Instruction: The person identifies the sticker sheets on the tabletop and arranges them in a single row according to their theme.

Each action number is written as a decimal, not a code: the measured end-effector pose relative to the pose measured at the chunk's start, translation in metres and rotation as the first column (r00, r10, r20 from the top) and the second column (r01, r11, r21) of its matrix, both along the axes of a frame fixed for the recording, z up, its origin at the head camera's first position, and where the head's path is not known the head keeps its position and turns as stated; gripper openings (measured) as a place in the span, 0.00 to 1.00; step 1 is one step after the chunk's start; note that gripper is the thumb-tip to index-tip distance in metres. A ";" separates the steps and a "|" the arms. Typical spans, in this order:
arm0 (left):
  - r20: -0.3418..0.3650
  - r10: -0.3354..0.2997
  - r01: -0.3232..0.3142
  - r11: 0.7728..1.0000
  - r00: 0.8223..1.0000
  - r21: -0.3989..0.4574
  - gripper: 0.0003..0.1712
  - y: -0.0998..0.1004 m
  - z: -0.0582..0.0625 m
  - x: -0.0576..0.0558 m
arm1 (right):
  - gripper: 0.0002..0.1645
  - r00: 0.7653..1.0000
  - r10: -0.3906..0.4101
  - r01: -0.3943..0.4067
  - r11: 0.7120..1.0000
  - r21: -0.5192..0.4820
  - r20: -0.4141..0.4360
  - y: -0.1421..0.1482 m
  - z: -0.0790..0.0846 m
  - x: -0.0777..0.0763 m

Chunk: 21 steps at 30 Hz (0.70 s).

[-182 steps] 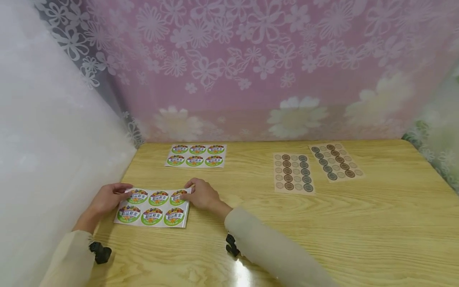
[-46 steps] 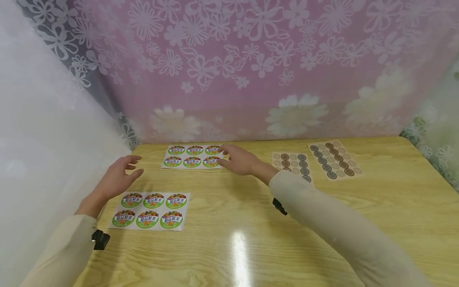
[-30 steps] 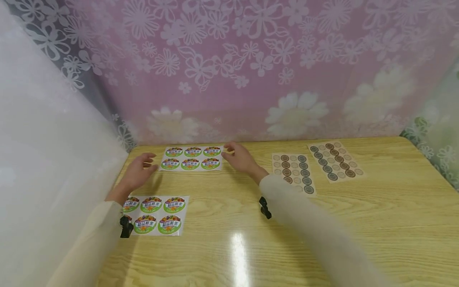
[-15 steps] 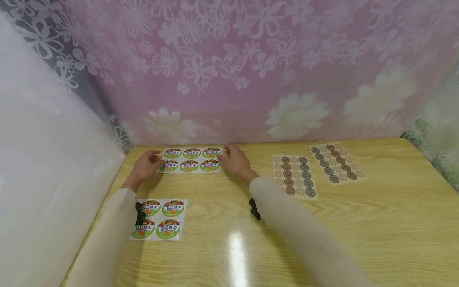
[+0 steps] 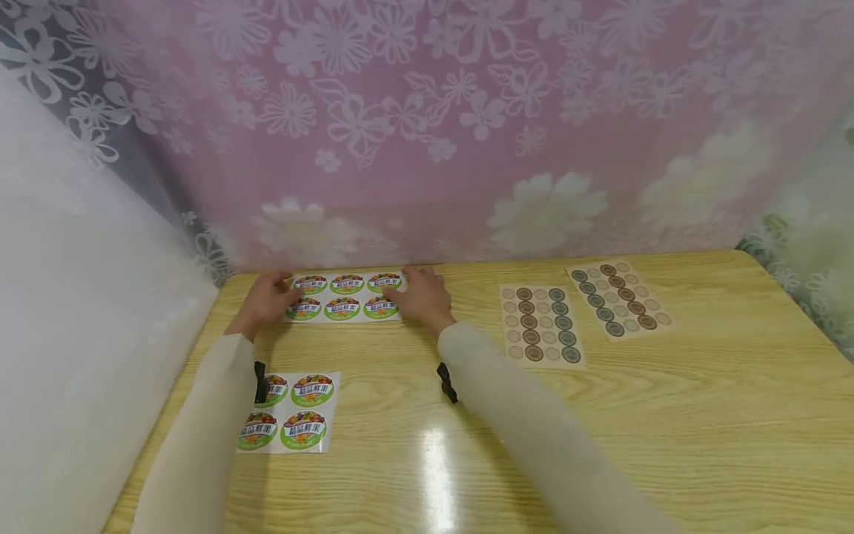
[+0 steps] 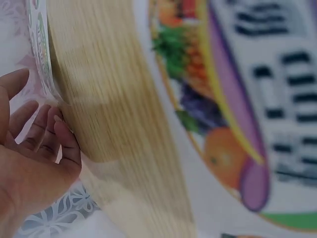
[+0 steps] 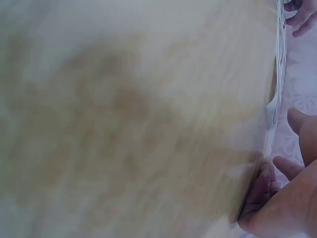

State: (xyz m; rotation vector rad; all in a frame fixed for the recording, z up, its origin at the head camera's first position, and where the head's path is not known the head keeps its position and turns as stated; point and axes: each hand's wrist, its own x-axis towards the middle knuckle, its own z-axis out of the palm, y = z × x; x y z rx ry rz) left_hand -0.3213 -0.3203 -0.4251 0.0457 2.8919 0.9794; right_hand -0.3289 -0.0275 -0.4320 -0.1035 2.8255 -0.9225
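A white sheet of round fruit stickers (image 5: 342, 294) lies flat at the back left of the table in the head view. My left hand (image 5: 267, 299) is at its left edge; in the left wrist view the thumb stands apart from the loosely bent fingers (image 6: 68, 139), which are right by the sheet's corner. Over the right end is my right hand (image 5: 425, 295), its thumb overlapping the last stickers. In the right wrist view its fingers (image 7: 260, 191) rest low at the table, with a gap to the thumb. A second fruit sticker sheet (image 5: 333, 415) lies nearer, partly hidden by my left sleeve.
Two beige sheets of small round brown and grey stickers lie to the right, one upright to the edge (image 5: 577, 326) and one slanted (image 5: 657, 304). A pink flowered curtain (image 5: 427, 185) hangs behind the wooden table (image 5: 600, 445); a white one (image 5: 80, 297) borders the left.
The left hand has gone from above the near sheet to the far sheet's left edge. The right hand has shifted left, its thumb now over that sheet. Earlier, both hands held the near sheet.
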 end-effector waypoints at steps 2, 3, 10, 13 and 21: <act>-0.001 -0.006 0.006 1.000 1.000 0.000 0.33 0.000 0.000 -0.004 | 0.40 1.000 0.002 -0.002 1.000 0.020 0.000 -0.001 0.002 0.000; 0.004 -0.009 0.009 1.000 1.000 0.006 0.34 0.000 0.000 -0.006 | 0.40 1.000 0.004 -0.004 0.999 0.033 0.001 -0.001 0.002 -0.001; 0.073 -0.048 0.044 0.997 0.996 0.063 0.36 -0.004 0.000 -0.014 | 0.43 1.000 0.000 0.000 0.995 0.099 0.000 -0.004 0.003 -0.001; 0.120 -0.056 0.045 0.995 0.991 0.092 0.37 -0.004 0.001 -0.015 | 0.44 1.000 0.000 0.000 0.993 0.119 -0.003 -0.006 0.002 -0.001; 0.164 -0.044 0.025 0.993 0.986 0.116 0.39 -0.001 0.003 -0.016 | 0.43 1.000 -0.001 0.006 0.987 0.162 -0.030 -0.007 -0.002 -0.003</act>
